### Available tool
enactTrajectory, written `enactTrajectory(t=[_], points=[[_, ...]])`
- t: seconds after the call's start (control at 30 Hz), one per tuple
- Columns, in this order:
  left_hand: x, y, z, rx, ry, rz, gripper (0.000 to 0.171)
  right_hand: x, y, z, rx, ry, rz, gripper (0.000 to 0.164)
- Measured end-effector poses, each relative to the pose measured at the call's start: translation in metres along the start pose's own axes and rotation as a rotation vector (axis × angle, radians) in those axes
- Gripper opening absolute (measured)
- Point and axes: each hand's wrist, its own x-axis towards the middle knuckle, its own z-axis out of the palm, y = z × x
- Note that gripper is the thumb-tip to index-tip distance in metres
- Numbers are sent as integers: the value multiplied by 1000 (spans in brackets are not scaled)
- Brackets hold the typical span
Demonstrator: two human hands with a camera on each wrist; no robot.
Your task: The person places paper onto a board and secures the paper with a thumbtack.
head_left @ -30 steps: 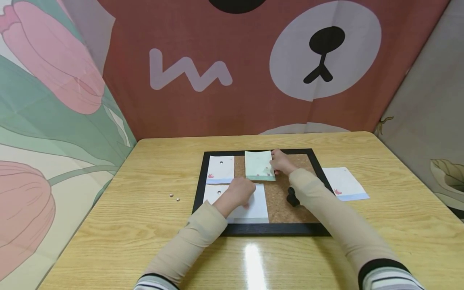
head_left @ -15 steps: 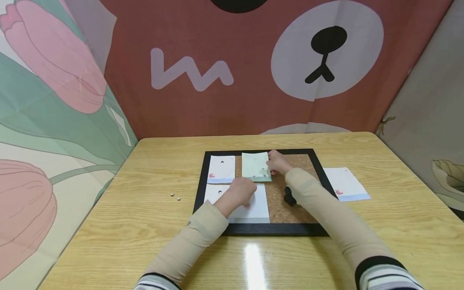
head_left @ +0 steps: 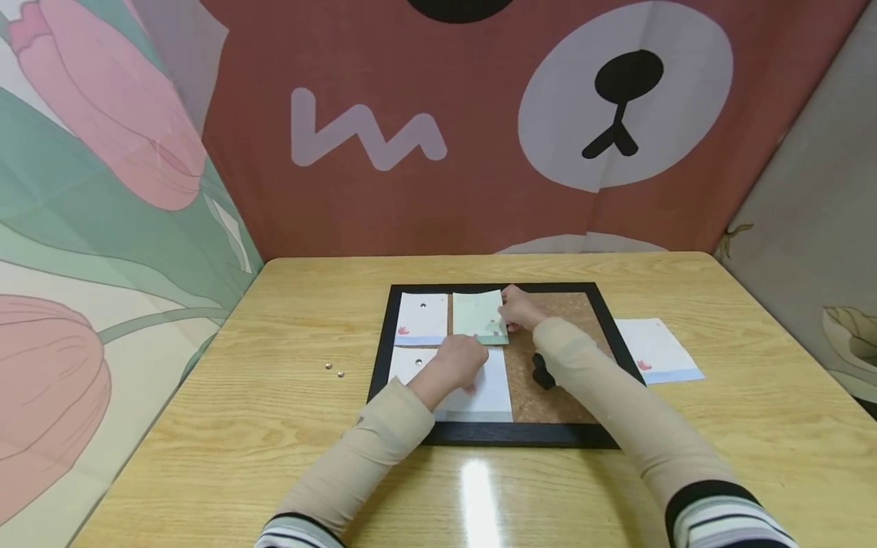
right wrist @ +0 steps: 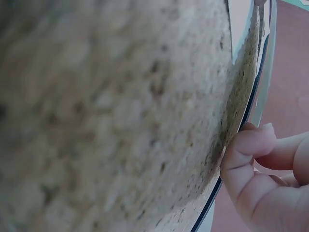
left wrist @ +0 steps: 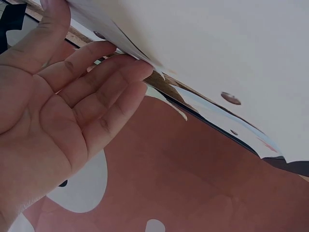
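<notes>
My right hand [head_left: 522,309] pinches the right edge of the green note [head_left: 476,314] near the top of the corkboard [head_left: 574,313], while my left hand [head_left: 460,361], fingers loosely extended, is over 1 white sheet [head_left: 488,392].

Clothing of a person's forearms, with the left hand [head_left: 455,361] and right hand [head_left: 524,306] bare.
The left beige sleeve [head_left: 346,468] and right beige sleeve [head_left: 630,415] are plain, close-fitting and lightly creased, each widening into a thicker cuff at the wrist; a small black fitting [head_left: 543,371] shows beside the right cuff. Nearer the body, the left striped sleeve [head_left: 298,535] and right striped sleeve [head_left: 729,524] have a black edge, then pale bands with thin dark lines.
</notes>
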Motion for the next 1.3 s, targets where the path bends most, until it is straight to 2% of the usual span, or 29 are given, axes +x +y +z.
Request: enactTrajectory(t=[0.2,0.6,0.77,0.87,1.0,1.1,1.23,1.3], points=[[-1,0,1,0,20,7,38,0,1,2,-31,1,-22,36],[0,1,0,-2,31,11,36,-4,1,4,-8,-14,-45,37],[0,0,0,-5,21,6,38,-4,1,4,-52,-17,-98,35],[1,0,1,-11,14,5,38,-8,1,3,-176,-5,-193,44],[0,-1,2,-14,10,8,38,-15,2,3,-417,12,-361,57],[-1,-1,1,-12,12,5,39,-18,2,3,-578,-19,-451,65],[-1,0,1,6,18,4,42,-20,3,3,-718,-110,-475,72],[-1,0,1,16,19,8,43,-21,3,3,-744,-150,-462,74]])
